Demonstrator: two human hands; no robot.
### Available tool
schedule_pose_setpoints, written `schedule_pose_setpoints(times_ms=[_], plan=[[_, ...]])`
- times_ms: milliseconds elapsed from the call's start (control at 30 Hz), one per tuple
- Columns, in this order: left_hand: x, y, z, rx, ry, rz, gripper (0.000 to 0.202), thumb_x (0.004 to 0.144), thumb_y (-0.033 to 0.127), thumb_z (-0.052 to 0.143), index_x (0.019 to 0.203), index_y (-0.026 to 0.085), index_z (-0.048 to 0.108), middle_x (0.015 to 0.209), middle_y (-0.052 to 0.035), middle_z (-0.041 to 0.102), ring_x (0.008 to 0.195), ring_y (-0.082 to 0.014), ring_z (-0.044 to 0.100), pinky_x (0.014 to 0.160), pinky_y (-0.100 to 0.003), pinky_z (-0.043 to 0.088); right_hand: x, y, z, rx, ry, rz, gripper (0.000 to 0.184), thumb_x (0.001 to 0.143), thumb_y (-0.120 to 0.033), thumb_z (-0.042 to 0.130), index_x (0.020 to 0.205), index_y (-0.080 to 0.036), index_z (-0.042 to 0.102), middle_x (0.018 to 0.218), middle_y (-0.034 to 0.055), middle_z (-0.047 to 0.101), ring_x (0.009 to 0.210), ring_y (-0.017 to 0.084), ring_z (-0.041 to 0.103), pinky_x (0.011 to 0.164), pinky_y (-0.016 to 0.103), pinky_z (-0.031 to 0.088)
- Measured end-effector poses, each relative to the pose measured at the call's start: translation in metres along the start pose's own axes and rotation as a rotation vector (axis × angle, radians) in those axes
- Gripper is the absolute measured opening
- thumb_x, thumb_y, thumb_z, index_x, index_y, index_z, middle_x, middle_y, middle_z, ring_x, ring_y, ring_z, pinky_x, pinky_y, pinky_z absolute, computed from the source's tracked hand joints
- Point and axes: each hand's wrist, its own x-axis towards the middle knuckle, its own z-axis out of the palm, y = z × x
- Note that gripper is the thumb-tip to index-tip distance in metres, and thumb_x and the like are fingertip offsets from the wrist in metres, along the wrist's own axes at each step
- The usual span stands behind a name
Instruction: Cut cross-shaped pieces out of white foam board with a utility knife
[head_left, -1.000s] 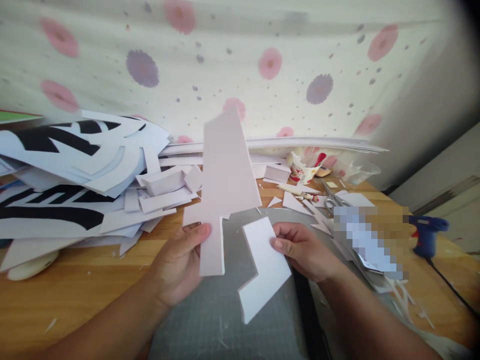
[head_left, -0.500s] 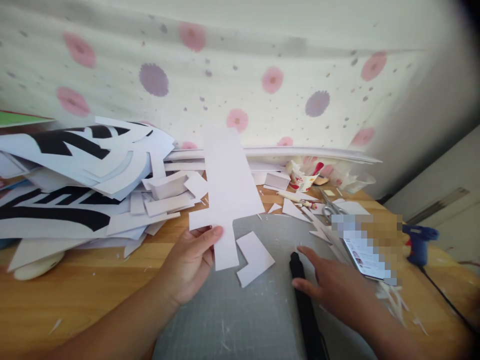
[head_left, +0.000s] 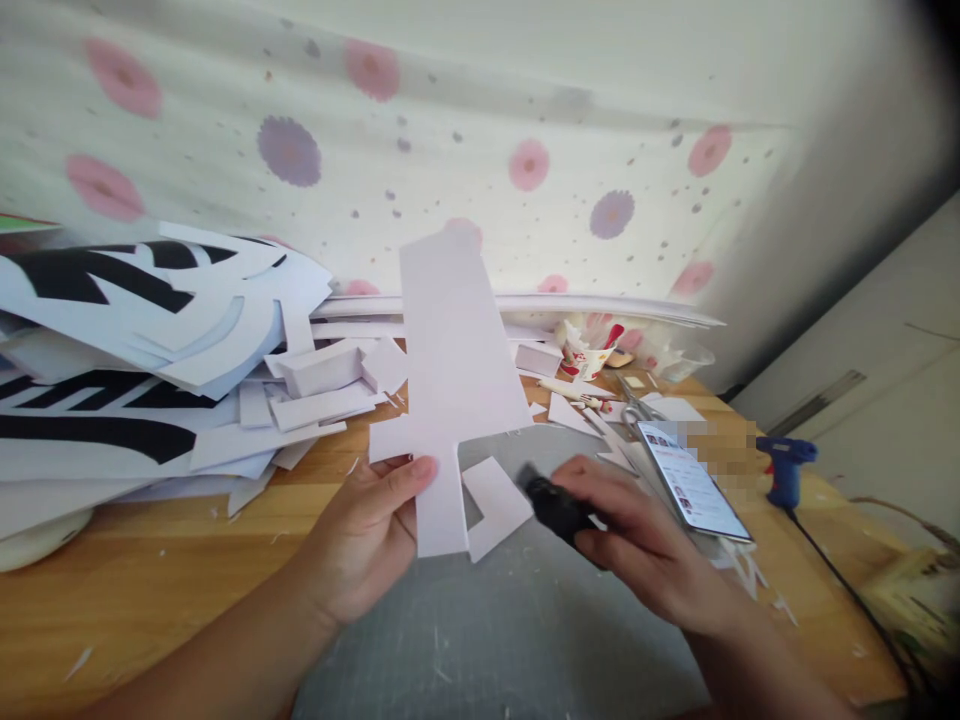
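Observation:
My left hand (head_left: 367, 535) pinches the narrow stem of a tall white foam-board cutout (head_left: 450, 370) and holds it upright over the grey cutting mat (head_left: 495, 630). My right hand (head_left: 637, 545) is closed around a black tool handle (head_left: 555, 508), lifted just above the mat. A smaller stepped white offcut (head_left: 495, 505) lies flat on the mat between the two hands.
A heap of white and black-printed board pieces (head_left: 150, 360) fills the left of the wooden table (head_left: 150, 590). A phone (head_left: 690, 480), scissors (head_left: 637, 405), a paper cup (head_left: 585, 355) and a blue glue gun (head_left: 784, 465) lie to the right. A flowered cloth hangs behind.
My right hand put the stepped offcut down on the mat, reached for the black tool lying there and has picked it up. The left hand keeps the tall cutout.

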Motion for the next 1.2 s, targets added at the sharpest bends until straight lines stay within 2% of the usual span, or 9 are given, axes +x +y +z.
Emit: schedule_pose_setpoints(times_ms=[100,200,333,433,533,700,933,1067,1200], plan=[[0.000,-0.001,-0.002,0.002,-0.036,-0.032,0.025,0.060,0.035,0.093,0.069,0.018,0.077,0.058,0.0001,0.071,0.049,-0.0115,0.064,0.050,-0.017,0.053,0.027,-0.004,0.013,0.018,-0.095,-0.074,0.027,0.094,-0.025,0.051,0.119,-0.021,0.061,0.100,0.0067,0.065,0.091,0.020,0.062,0.080,0.032,0.049],[0.001,-0.002,-0.003,0.010,-0.090,-0.062,0.025,0.064,0.036,0.091,0.066,0.016,0.076,0.059,-0.0011,0.071,0.049,-0.0106,0.063,0.046,-0.016,0.051,0.042,0.007,0.026,0.007,-0.087,-0.120,0.030,0.089,-0.041,0.065,0.109,-0.019,0.060,0.087,0.0031,0.066,0.073,0.016,0.059,0.067,0.027,0.046],[0.001,-0.005,-0.001,0.008,-0.127,-0.102,0.025,0.065,0.035,0.091,0.066,0.015,0.075,0.058,-0.0007,0.069,0.048,-0.0090,0.061,0.047,-0.014,0.049,0.045,0.021,0.040,-0.134,0.007,-0.235,0.016,0.087,-0.026,0.059,0.102,-0.021,0.055,0.074,-0.0022,0.062,0.059,0.012,0.051,0.057,0.023,0.040],[0.001,-0.008,0.001,0.002,-0.101,-0.114,0.024,0.063,0.032,0.092,0.071,0.016,0.077,0.059,-0.0003,0.070,0.050,-0.0099,0.062,0.049,-0.015,0.051,0.046,0.021,0.046,-0.202,0.116,-0.292,0.021,0.076,-0.015,0.054,0.096,-0.023,0.054,0.073,-0.0013,0.062,0.062,0.015,0.054,0.059,0.025,0.041],[0.001,-0.013,0.001,-0.003,-0.077,-0.128,0.024,0.062,0.033,0.093,0.073,0.017,0.078,0.060,-0.0006,0.071,0.051,-0.0102,0.062,0.049,-0.016,0.051,0.048,0.018,0.050,-0.270,0.153,-0.268,0.019,0.070,-0.014,0.052,0.086,-0.023,0.054,0.077,0.0016,0.064,0.069,0.018,0.058,0.063,0.028,0.043],[-0.001,-0.018,0.001,-0.022,-0.069,-0.170,0.022,0.060,0.030,0.094,0.072,0.018,0.078,0.062,0.0003,0.072,0.052,-0.0098,0.063,0.050,-0.016,0.051,0.048,0.017,0.053,-0.339,0.129,-0.219,0.014,0.075,-0.019,0.052,0.087,-0.022,0.058,0.084,0.0055,0.070,0.075,0.022,0.063,0.065,0.031,0.045],[-0.005,-0.023,0.006,-0.011,-0.111,-0.213,0.029,0.061,0.035,0.093,0.082,0.020,0.079,0.058,0.0002,0.067,0.051,-0.0100,0.060,0.051,-0.018,0.048,0.042,0.026,0.054,-0.391,0.099,-0.222,0.030,0.085,-0.027,0.055,0.111,-0.018,0.064,0.097,0.0107,0.075,0.085,0.026,0.070,0.069,0.034,0.052],[-0.005,-0.025,0.004,-0.010,-0.101,-0.251,0.027,0.060,0.036,0.093,0.072,0.017,0.078,0.057,-0.0004,0.067,0.050,-0.0086,0.059,0.050,-0.016,0.047,0.040,0.030,0.055,-0.446,0.089,-0.219,0.029,0.090,-0.031,0.054,0.113,-0.018,0.066,0.097,0.0112,0.076,0.085,0.027,0.071,0.073,0.037,0.054],[-0.007,-0.027,0.002,-0.037,-0.107,-0.287,0.026,0.061,0.034,0.094,0.078,0.020,0.080,0.060,-0.0003,0.069,0.051,-0.0080,0.060,0.052,-0.016,0.049,0.042,0.033,0.056,-0.488,0.091,-0.215,0.028,0.091,-0.031,0.054,0.110,-0.017,0.068,0.098,0.0118,0.076,0.090,0.028,0.072,0.078,0.039,0.056]])
